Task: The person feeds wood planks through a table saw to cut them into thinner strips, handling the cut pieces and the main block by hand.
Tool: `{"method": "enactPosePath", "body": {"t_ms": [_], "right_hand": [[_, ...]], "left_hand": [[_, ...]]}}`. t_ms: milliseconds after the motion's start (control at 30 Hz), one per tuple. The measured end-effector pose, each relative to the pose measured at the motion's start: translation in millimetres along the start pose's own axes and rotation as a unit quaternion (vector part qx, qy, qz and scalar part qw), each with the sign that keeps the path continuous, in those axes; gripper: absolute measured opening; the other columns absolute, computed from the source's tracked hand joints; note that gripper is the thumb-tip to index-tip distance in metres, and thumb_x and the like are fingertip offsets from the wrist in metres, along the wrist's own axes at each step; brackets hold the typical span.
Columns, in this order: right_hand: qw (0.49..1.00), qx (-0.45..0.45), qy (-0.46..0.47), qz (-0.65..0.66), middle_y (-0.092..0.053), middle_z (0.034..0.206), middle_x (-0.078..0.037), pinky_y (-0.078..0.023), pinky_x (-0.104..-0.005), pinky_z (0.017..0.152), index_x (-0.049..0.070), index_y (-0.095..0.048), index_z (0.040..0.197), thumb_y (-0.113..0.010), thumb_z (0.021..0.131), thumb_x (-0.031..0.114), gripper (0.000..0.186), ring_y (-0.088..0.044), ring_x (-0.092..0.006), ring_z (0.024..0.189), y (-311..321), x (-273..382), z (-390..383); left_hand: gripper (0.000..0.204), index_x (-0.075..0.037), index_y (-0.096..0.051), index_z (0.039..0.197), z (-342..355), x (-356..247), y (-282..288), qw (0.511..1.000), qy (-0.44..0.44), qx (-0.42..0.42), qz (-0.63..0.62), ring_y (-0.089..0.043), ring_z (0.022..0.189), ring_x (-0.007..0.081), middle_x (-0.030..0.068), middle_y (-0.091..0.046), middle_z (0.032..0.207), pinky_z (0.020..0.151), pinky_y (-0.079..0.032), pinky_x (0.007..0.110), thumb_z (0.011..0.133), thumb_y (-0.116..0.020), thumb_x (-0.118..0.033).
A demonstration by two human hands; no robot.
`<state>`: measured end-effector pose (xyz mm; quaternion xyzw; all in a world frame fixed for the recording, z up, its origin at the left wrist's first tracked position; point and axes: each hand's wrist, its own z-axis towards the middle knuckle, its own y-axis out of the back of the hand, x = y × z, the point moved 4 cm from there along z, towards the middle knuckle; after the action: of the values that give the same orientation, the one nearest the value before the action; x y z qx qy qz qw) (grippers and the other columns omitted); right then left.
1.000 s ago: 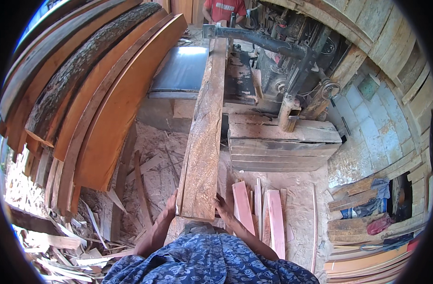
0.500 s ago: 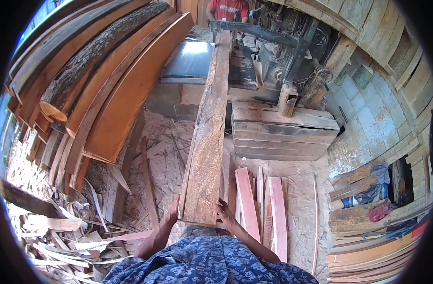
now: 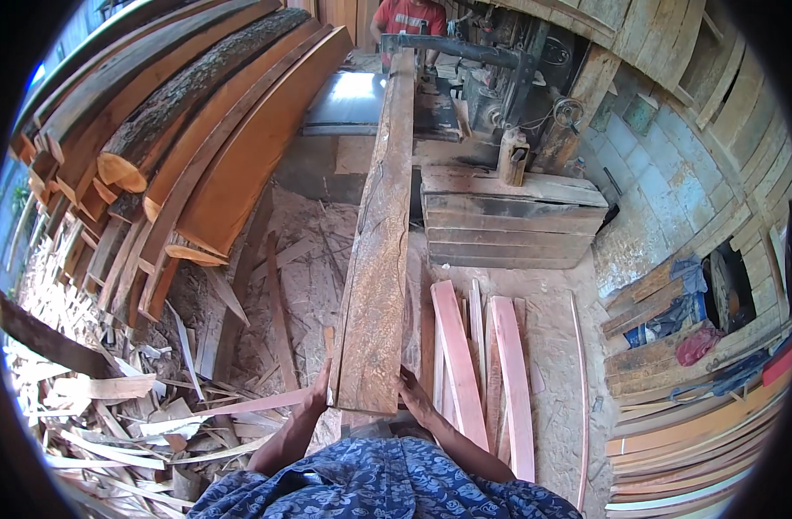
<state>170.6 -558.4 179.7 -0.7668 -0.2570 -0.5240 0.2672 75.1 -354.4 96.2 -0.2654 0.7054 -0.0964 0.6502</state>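
A long, thick wooden plank [image 3: 374, 294] with a rough, bark-brown top stretches away from me toward the saw machine. My left hand [image 3: 316, 396] is at the left edge of its near end, and my right hand [image 3: 415, 400] is at the right edge. Both are closed on the wood, though most of the fingers are hidden beneath or behind it. At the far end, the plank runs by the machine's dark metal arm [image 3: 456, 48] and metal table [image 3: 344, 104]. Another person in a red shirt [image 3: 411, 19] stands beyond.
A tall stack of curved slabs [image 3: 257, 147] rises at left, above heaped offcuts [image 3: 110, 389]. Pinkish boards [image 3: 510, 381] lie on the dusty floor to my right. Ahead stands a wooden box [image 3: 508, 221]; more boards [image 3: 690, 441] are piled at far right.
The box, machine and floor boards now sit higher in my view. Both hands keep hold of the plank's near end, which stays in about the same place before me.
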Motion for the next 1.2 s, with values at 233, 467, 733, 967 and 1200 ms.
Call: {"method": "enactPosePath", "body": {"t_ms": [233,467,733,967,1200], "right_hand": [[0.996,-0.023,-0.089,-0.009,-0.031,0.134,-0.018,-0.025,-0.0334,0.101,0.000,-0.020,0.135,-0.049,0.080,0.058,0.085,-0.032,-0.0258,0.123,-19.9,-31.1,-70.1],[0.999,-0.023,-0.032,0.006,-0.042,0.124,-0.019,-0.043,-0.0334,0.087,0.003,-0.019,0.136,-0.054,0.075,0.059,0.090,-0.046,-0.0260,0.111,-43.6,-59.9,-117.9],[0.999,-0.030,-0.037,-0.009,-0.043,0.123,-0.018,-0.040,-0.0327,0.088,0.002,-0.016,0.136,-0.054,0.078,0.056,0.088,-0.045,-0.0253,0.112,-66.8,-91.8,-181.5],[0.999,-0.033,-0.015,0.015,-0.042,0.125,-0.018,-0.040,-0.0334,0.089,0.003,-0.017,0.136,-0.055,0.077,0.054,0.087,-0.047,-0.0238,0.109,-88.9,-114.9,-235.2],[0.996,-0.041,-0.073,0.023,-0.045,0.122,-0.016,-0.040,-0.0303,0.089,0.004,-0.018,0.136,-0.057,0.075,0.056,0.089,-0.047,-0.0208,0.108,-110.1,-128.6,-294.1]], "left_hand": [[0.054,-0.003,-0.033,0.131,-69.2,-32.1,-58.0,0.999,0.033,0.007,-0.031,-0.044,0.114,0.0210,0.0107,-0.043,0.128,0.099,-0.032,0.033,0.093,-0.026,-0.042],[0.053,-0.004,-0.040,0.127,-115.6,41.0,-12.0,0.984,0.129,-0.055,-0.114,-0.049,0.108,0.0210,0.0088,-0.050,0.121,0.093,-0.039,0.034,0.092,-0.030,-0.042],[0.054,-0.003,-0.037,0.128,-190.0,12.6,-58.1,0.987,0.132,-0.045,-0.085,-0.049,0.108,0.0207,0.0091,-0.048,0.123,0.094,-0.038,0.033,0.093,-0.028,-0.042],[0.055,-0.003,-0.036,0.129,-249.0,38.7,-60.1,0.980,0.152,-0.041,-0.124,-0.049,0.109,0.0211,0.0104,-0.047,0.124,0.095,-0.037,0.033,0.093,-0.025,-0.043],[0.063,-0.004,-0.034,0.131,-307.5,58.1,-67.0,0.963,0.199,-0.051,-0.173,-0.049,0.109,0.0235,0.0112,-0.046,0.125,0.093,-0.040,0.036,0.091,-0.024,-0.051]]}}
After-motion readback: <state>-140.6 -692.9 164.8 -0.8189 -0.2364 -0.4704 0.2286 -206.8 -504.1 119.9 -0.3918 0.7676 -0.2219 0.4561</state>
